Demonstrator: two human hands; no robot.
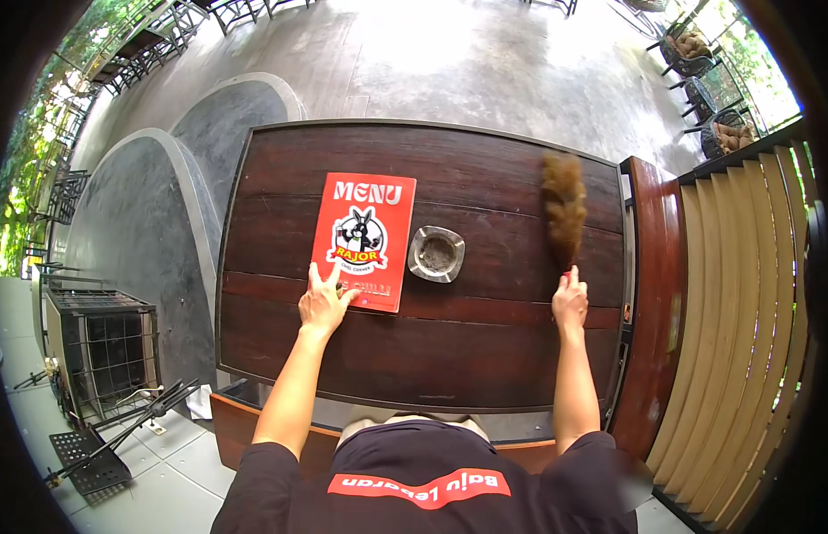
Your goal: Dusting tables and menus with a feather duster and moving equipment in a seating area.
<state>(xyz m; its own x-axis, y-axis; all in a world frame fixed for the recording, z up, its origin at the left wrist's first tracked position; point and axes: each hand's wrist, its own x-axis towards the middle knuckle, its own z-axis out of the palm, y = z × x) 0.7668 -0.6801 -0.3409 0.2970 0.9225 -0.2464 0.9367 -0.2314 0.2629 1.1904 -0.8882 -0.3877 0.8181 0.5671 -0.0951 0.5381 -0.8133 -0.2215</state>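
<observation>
Before me stands a dark wooden table (360,357). On its left half lies a red menu (400,220) with a printed rabbit emblem. My left hand (326,300) rests on the menu's lower left part, fingers spread, not visibly gripping it. Beside the menu, to its right, is a square ashtray (417,262), its bottom covered with ash-like grey matter. My right hand (571,302) grips the red handle of a brown feather duster (563,200) over the table's right side. The duster's feathers point away from me and look blurred; whether they touch the wood cannot be told.
A reddish wooden bench (654,294) and a slatted screen (728,320) border the right. At left are a wire-fronted black box (113,344) and a black perforated stand (90,460) on white tiles. Low curved concrete edging (180,173) rises beyond the table's left. Cushioned chairs (731,137) stand far right.
</observation>
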